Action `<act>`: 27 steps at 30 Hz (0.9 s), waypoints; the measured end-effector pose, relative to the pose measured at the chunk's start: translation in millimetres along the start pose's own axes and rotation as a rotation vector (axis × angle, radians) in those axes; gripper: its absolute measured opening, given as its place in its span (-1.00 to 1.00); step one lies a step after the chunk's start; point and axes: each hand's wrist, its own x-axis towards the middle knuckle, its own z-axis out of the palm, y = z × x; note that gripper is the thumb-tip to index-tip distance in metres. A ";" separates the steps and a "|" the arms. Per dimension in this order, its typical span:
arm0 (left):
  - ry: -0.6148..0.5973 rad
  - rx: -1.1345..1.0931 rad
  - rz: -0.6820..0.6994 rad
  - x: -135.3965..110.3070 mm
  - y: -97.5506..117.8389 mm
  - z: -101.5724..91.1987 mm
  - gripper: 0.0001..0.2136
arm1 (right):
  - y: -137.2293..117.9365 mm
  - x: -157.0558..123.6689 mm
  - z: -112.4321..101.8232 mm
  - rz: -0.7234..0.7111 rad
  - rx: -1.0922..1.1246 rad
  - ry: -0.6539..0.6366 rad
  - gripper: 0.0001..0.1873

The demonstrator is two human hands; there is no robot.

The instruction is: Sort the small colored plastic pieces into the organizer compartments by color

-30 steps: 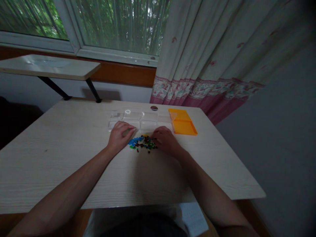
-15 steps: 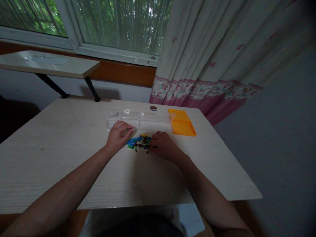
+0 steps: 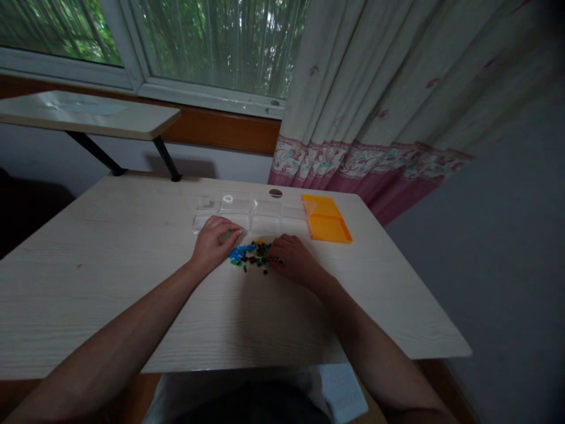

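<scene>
A loose pile of small building bricks [image 3: 250, 254] in blue, brown, green, black and yellow lies on the table between my hands. My left hand [image 3: 214, 241] is at the pile's left, by the front edge of a clear compartment tray [image 3: 265, 224]. Its thumb and fingertips meet in a pinch, and whatever is between them is too small to make out. At the right side of the pile, my right hand [image 3: 292, 257] has its fingers curled down among the bricks. Its fingertips are partly hidden, so what they hold does not show.
An orange two-part tray [image 3: 329, 228] adjoins the clear tray's right end. Behind them is a round hole [image 3: 275, 193] in the pale wooden table [image 3: 132, 282]. A raised shelf [image 3: 106, 118] on black legs stands at the back left, and a curtain [image 3: 344, 129] hangs behind.
Both hands stay in nearly the same places, with only slight finger movement at the pile. The whole view has shifted very slightly.
</scene>
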 end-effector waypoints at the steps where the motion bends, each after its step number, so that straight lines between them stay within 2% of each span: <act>1: -0.005 0.000 0.000 0.0 -0.1 0.0 -0.84 | 0.0 0.0 0.8 0.001 0.007 0.003 -0.93; 9: -0.009 0.010 0.011 1.3 0.1 -0.9 -0.86 | -0.2 0.9 3.2 0.036 0.041 0.066 -0.95; 16: 0.065 0.196 -0.095 0.1 -22.2 -2.4 -0.87 | -2.4 3.9 6.5 0.136 0.067 0.128 -0.92; 21: 0.103 0.224 -0.128 -0.3 -34.1 -5.6 -0.86 | -2.5 3.9 13.6 0.114 0.110 0.163 -0.87; 27: 0.081 0.252 -0.191 0.6 -34.2 -5.1 -0.84 | 0.1 4.5 18.3 0.063 0.145 0.235 -0.88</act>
